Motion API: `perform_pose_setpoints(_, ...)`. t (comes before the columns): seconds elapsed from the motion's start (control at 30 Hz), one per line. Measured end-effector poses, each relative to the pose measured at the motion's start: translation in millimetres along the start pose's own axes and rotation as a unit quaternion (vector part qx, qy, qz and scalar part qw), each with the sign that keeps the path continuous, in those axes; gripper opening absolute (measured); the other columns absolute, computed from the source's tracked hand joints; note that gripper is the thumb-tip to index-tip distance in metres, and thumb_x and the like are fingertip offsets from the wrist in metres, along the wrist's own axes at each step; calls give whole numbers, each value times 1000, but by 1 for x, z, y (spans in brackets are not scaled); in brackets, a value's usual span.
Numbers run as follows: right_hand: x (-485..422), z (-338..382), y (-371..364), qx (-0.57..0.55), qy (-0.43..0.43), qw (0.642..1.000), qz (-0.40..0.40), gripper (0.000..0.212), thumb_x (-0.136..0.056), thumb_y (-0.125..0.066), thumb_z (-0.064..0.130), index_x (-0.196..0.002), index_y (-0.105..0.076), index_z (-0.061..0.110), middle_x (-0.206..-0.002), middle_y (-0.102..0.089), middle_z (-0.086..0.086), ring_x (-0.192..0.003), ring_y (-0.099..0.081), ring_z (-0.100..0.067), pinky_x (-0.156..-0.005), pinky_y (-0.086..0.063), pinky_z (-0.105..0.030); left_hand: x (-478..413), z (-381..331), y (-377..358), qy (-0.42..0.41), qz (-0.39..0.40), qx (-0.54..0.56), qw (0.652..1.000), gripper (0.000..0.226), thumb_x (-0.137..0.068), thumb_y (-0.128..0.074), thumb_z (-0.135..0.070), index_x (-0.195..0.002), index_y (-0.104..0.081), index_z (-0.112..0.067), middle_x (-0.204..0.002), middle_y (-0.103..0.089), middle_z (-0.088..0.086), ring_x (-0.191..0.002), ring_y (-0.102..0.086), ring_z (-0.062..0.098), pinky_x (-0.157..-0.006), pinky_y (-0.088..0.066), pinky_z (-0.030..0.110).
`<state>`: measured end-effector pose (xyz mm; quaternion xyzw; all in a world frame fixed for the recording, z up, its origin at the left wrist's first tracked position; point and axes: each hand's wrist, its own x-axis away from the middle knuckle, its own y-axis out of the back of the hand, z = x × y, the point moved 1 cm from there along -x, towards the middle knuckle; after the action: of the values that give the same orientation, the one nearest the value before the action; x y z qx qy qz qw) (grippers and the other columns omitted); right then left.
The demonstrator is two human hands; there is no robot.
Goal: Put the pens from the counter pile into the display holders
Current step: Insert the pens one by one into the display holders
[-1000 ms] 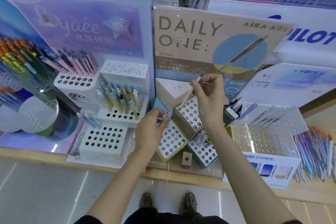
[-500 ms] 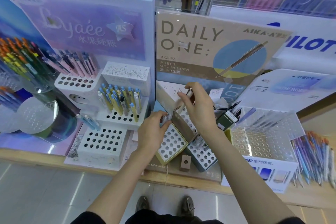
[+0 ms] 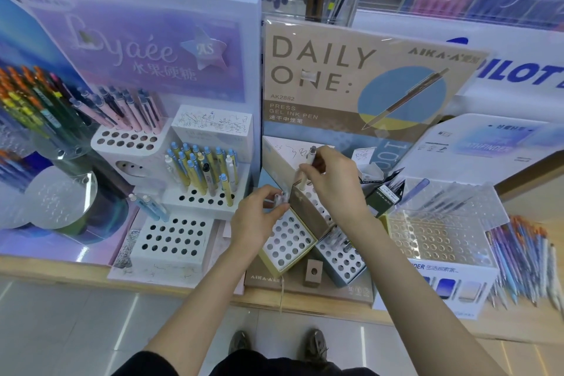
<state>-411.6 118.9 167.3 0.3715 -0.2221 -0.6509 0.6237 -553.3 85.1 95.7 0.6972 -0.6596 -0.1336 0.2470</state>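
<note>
My right hand (image 3: 334,183) pinches a cream pen (image 3: 309,163) upright, its lower end going down into the brown holder block (image 3: 308,201) of the "DAILY ONE" display. My left hand (image 3: 258,218) grips a small bunch of pale pens (image 3: 279,198) just left of that block, above the yellow-sided holder (image 3: 287,243) with its white hole grid. A blue-grey holder (image 3: 341,256) in front holds a few pens. The pile of pens (image 3: 525,256) lies on the wooden counter at the far right.
A clear acrylic holder (image 3: 436,235) stands right of my hands. The white "Lyaée" stand (image 3: 171,241) on the left has partly filled hole grids. A round acrylic pen stand (image 3: 58,192) is far left. The counter edge (image 3: 91,268) runs across below the displays.
My right hand has come down from near the sign, lowering the pen upright into the brown holder block. My left hand stayed by the yellow holder with its pens.
</note>
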Motion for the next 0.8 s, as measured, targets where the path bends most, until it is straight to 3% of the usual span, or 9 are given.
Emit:
perform_pose_setpoints(0.1,3,1,0,24,7,1000,1,16,-91,-62,13,-94,-61,-2,-93,-66,-19,-87,-60,-33,-70,-42,-33,0,0,0,-2,2,7,1000,15,-86,-70,-22,-98,-65,-14,-98,-67,3,-95,-63,18,-81,-53,44)
perform_pose_setpoints(0.33,2,4,-2,10,-43,999,14,18,-92,-61,16,-92,-62,-1,-93,-67,-17,-86,-60,-31,-71,-41,-34,-1,1,0,-7,7,6,1000,16,-86,-70,-23,-98,-65,-14,-98,-67,2,-95,-62,17,-82,-52,44)
perform_pose_setpoints(0.43,8,-1,-4,-17,-74,997,26,17,-89,-65,15,-100,-63,2,-94,-67,-12,-84,-61,-22,-70,-43,-25,-2,1,1,-6,22,16,1000,27,-83,-72,-23,-106,-62,-12,-108,-65,3,-101,-60,18,-86,-51,42)
perform_pose_setpoints(0.53,34,-6,-2,-119,-118,986,21,37,-86,-69,15,-121,-58,15,-104,-61,4,-89,-59,-5,-73,-46,-12,1,1,8,-6,37,34,999,53,-81,-75,-25,-127,-52,-12,-124,-55,0,-111,-52,15,-95,-45,34)
perform_pose_setpoints(0.6,59,-9,1,-166,-131,977,1,37,-86,-68,22,-120,-56,25,-106,-56,16,-96,-57,5,-79,-48,-10,8,4,18,-14,32,43,998,58,-81,-75,-25,-131,-49,-12,-127,-52,-2,-115,-49,12,-97,-42,26)
perform_pose_setpoints(0.7,100,-18,4,-195,-152,968,-30,29,-88,-66,17,-115,-58,24,-107,-59,16,-100,-56,7,-85,-47,-12,28,7,27,-76,-13,20,997,43,-84,-71,-24,-123,-54,-14,-120,-54,-5,-110,-49,4,-87,-33,2)
perform_pose_setpoints(0.8,145,-35,3,-220,-208,952,-54,23,-90,-63,9,-113,-63,15,-106,-65,10,-97,-59,5,-83,-45,-9,56,8,19,-122,4,25,992,24,-88,-67,-17,-110,-58,-22,-106,-57,-12,-102,-51,-9,-83,-32,-1)
